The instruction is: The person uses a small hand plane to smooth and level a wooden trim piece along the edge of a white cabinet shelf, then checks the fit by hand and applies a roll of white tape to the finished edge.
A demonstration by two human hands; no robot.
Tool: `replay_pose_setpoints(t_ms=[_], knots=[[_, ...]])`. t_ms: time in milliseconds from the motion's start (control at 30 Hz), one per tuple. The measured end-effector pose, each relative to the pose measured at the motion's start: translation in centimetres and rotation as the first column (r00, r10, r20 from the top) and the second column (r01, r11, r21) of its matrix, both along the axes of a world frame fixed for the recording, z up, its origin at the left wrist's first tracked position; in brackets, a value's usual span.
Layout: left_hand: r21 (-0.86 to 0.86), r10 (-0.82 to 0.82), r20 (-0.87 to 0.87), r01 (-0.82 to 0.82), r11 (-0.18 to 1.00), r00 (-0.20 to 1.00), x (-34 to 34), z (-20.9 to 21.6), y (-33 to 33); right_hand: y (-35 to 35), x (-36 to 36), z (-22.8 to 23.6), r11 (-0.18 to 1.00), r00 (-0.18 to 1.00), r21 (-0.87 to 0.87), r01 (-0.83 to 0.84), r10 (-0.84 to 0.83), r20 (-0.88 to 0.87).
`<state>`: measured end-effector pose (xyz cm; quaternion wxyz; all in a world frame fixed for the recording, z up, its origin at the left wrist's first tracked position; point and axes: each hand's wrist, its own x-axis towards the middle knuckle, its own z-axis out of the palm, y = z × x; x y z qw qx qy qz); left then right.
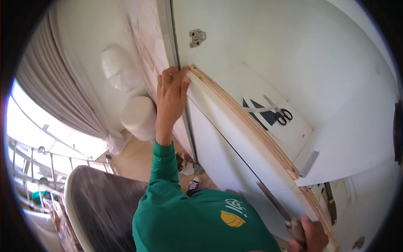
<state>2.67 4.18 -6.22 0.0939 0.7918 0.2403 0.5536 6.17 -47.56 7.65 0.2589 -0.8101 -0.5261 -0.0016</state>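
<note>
My left hand is at the far end of a white cabinet panel whose upper edge is bare, layered wood. Its fingers are bent, with the forefinger and thumb pressed at the panel's corner. Low on the right, my right hand is closed round the handle of a long, narrow file. The file's flat metal blade slants up and to the left across the panel's white face; whether it touches the face I cannot tell.
Inside the white cabinet lie black-handled scissors, dark sheets and white strips. A metal hinge is fixed to its wall. A dark-strapped tool lies in the nearer compartment. On my left stand a dark chair back and a white, rounded stool.
</note>
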Motion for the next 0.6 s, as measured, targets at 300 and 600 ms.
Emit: replay_pose_setpoints(t_ms=[300, 600], knots=[[-0.013, -0.365, 0.226, 0.378, 0.926, 0.903, -3.1, -2.2, 1.9, 24.0, 0.3, -3.5, 0.975, 0.914, 0.165, 0.147, -0.197, 0.354], [-0.002, -0.579, 0.285, 0.604, 0.797, 0.764, 0.3, -4.5, -1.0, 30.4, 1.9, -4.8, 0.978, 0.854, -0.008, 0.209, -0.179, 0.488]])
